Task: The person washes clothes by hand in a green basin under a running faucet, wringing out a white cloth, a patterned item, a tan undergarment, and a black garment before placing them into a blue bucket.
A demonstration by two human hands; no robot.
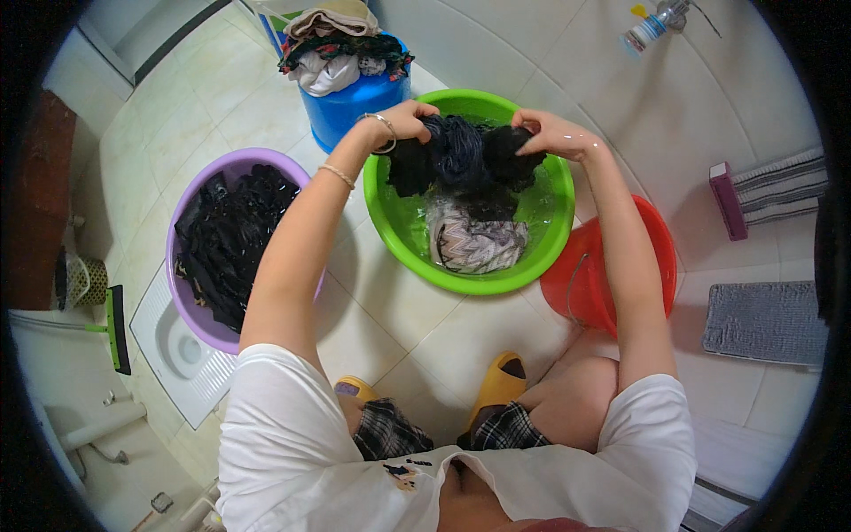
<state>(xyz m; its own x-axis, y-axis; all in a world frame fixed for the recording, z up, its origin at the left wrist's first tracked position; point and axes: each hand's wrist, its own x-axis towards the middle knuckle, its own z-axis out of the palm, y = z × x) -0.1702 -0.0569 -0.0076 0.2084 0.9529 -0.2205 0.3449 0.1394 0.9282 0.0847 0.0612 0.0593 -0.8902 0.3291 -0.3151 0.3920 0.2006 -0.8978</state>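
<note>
Between both hands a wet dark garment (459, 153) hangs bunched over the green basin (392, 233). My left hand (405, 123) grips its left end, and my right hand (550, 135) pinches the right end. Part of the dark cloth dips toward the water, though where it meets the surface is hard to make out. Below it in the basin lies a patterned cloth (479, 243) in white, grey and dark zigzags, partly under clear water.
A purple basin (174, 266) of dark wet clothes overlaps a squat toilet (186, 349) at left. Behind stands a blue bucket (346, 110) topped with clothes (329, 70). A red bucket (578, 279) is beside the green basin. A green squeegee (118, 329) is far left.
</note>
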